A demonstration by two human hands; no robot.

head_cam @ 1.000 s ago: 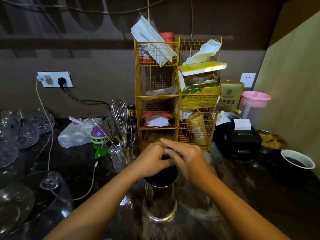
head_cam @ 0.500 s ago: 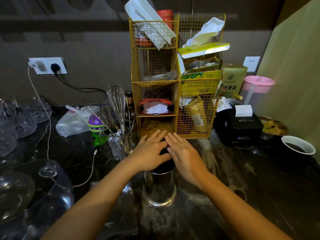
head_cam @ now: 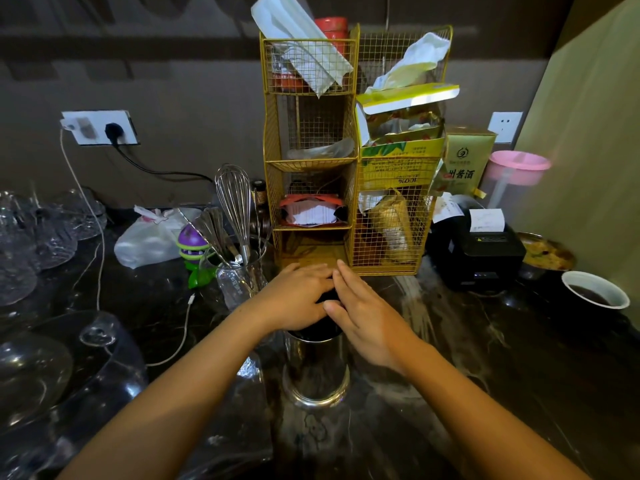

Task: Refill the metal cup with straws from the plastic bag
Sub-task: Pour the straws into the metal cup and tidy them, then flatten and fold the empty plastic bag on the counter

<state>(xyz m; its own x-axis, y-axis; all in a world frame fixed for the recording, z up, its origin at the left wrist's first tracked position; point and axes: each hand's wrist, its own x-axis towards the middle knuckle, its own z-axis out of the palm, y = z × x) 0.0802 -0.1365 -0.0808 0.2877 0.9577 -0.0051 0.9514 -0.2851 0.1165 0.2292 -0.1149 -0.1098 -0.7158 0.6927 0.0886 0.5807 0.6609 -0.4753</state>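
Observation:
A shiny metal cup (head_cam: 317, 372) stands upright on the dark marble counter in front of me. Dark straws (head_cam: 322, 330) fill it, and only a sliver of their tops shows at the rim. My left hand (head_cam: 298, 299) and my right hand (head_cam: 367, 317) lie flat on the straw tops with fingers stretched out and fingertips touching. Neither hand grips anything. Crinkled clear plastic (head_cam: 248, 368) lies on the counter just left of the cup, partly under my left forearm.
A yellow wire rack (head_cam: 349, 161) stuffed with packets stands right behind the cup. A glass jar with a whisk (head_cam: 235, 202) is at the left. Glassware (head_cam: 41, 368) and a white cable crowd the left. A black receipt printer (head_cam: 481, 251) and a paper cup (head_cam: 595, 289) sit at right.
Both hands have gone from curled around the straw tops to lying flat on them. The cup has stayed in place.

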